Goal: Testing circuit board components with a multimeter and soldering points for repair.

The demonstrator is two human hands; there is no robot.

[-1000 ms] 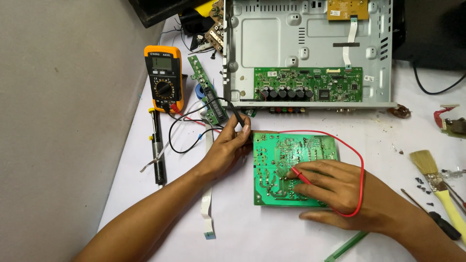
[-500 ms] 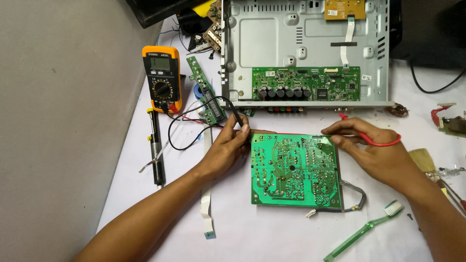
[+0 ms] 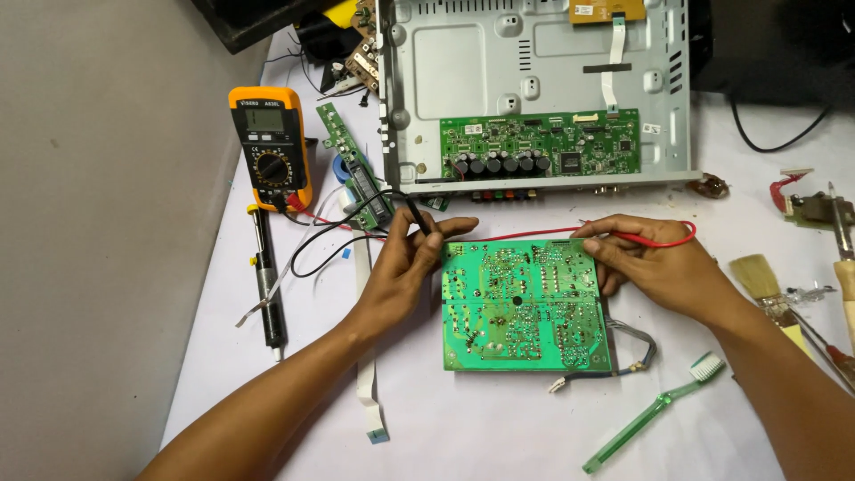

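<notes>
A green circuit board (image 3: 525,307) lies solder side up on the white table. My left hand (image 3: 405,267) pinches the black multimeter probe (image 3: 419,214) at the board's upper left corner. My right hand (image 3: 655,263) holds the red probe (image 3: 637,236) at the board's upper right edge, its red lead looping over the hand. Both leads run left to the orange and black multimeter (image 3: 270,147).
An opened metal chassis (image 3: 534,80) with a green main board (image 3: 539,142) sits behind. A desoldering pump (image 3: 267,285) and a narrow green board (image 3: 352,178) lie left. A green toothbrush (image 3: 655,414), a brush (image 3: 766,281) and a soldering iron (image 3: 842,258) lie right. A white ribbon cable (image 3: 367,383) trails toward me.
My right hand has moved with the red probe from the board's lower middle up to its upper right edge. The left hand kept the black probe at the upper left corner.
</notes>
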